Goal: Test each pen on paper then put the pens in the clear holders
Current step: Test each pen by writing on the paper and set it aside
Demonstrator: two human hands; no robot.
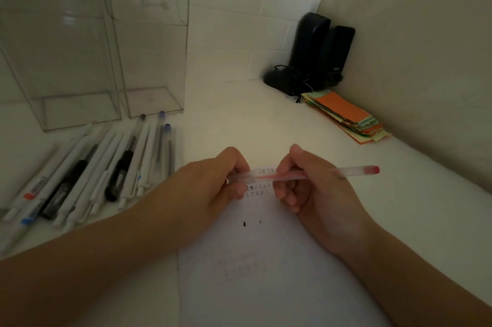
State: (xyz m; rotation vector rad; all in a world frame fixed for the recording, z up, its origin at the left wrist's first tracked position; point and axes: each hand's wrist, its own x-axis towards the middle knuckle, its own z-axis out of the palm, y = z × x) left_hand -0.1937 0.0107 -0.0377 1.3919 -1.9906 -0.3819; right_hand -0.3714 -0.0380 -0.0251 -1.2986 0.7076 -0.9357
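Held level above a white sheet of paper: a translucent frosted pen with red ink and a red end plug, lying left to right between both hands. Left hand curled around the cap end of the pen, fingers pinching it. Right hand clamped on the barrel, thumb and forefinger closed on it, red end sticking out to the right. On the paper, rows of small scribbled marks under the hands, two short black strokes nearer, faint red writing lower. To the left on the white desk, a row of white and dark pens. Behind those, two tall clear plastic holders, upright. In the far corner, black speakers beside a stack of orange and pale paper slips.
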